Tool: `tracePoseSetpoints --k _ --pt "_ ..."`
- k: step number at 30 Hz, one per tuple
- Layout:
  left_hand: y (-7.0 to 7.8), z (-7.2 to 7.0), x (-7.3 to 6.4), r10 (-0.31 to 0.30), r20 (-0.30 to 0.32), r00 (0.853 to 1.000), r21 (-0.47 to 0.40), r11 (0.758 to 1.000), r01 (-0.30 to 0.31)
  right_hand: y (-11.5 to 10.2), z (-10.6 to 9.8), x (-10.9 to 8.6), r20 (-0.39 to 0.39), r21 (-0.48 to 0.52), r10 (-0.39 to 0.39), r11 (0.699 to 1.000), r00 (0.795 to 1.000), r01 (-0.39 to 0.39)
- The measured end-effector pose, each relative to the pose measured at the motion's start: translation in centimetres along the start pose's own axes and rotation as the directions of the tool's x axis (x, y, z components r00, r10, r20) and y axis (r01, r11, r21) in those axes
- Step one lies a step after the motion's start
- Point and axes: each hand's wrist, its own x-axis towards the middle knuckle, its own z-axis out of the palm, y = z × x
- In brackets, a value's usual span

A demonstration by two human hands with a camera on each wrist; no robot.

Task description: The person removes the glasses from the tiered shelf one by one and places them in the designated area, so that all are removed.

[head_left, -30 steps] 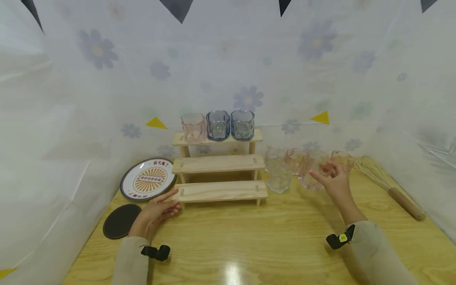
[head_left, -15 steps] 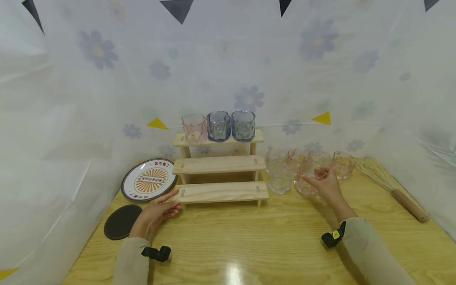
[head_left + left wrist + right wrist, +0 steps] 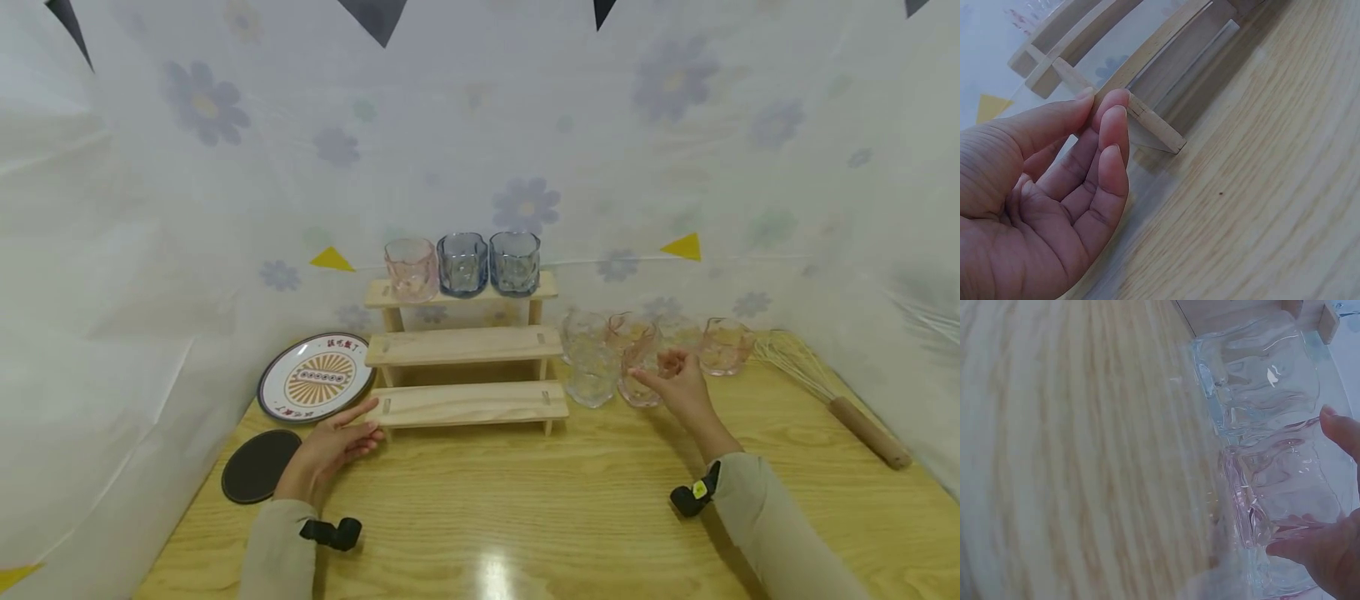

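My left hand (image 3: 330, 454) pinches the left end of the lowest step of a three-tier wooden display stand (image 3: 468, 403); the left wrist view shows thumb and fingertips meeting at that end. On the top step stand a pink glass (image 3: 410, 271) and two blue glasses (image 3: 462, 265). Right of the stand, my right hand (image 3: 682, 387) grips another pink glass (image 3: 1291, 481), thumb on one side and fingers on the other. This glass stands upright beside a clear glass (image 3: 1260, 378). Part of its far side is hidden by the hand.
Behind the held glass are more clear and pink glasses (image 3: 726, 346). A whisk (image 3: 862, 425) lies at the right. A patterned plate (image 3: 315, 377) and a dark round coaster (image 3: 260, 467) lie left of the stand. A flowered sheet hangs behind the wooden table (image 3: 480, 492).
My right hand has moved left and slightly nearer with the pink glass, mostly in the first half second. The left hand keeps its hold on the stand.
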Motion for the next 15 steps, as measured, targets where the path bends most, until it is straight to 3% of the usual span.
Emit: tracePoseSetpoints --k 15 --pt "-0.13 -0.06 0.05 0.003 0.004 1.000 -0.011 1.000 -0.003 0.15 0.81 0.23 -0.043 0.009 -0.014 1.000 0.999 0.014"
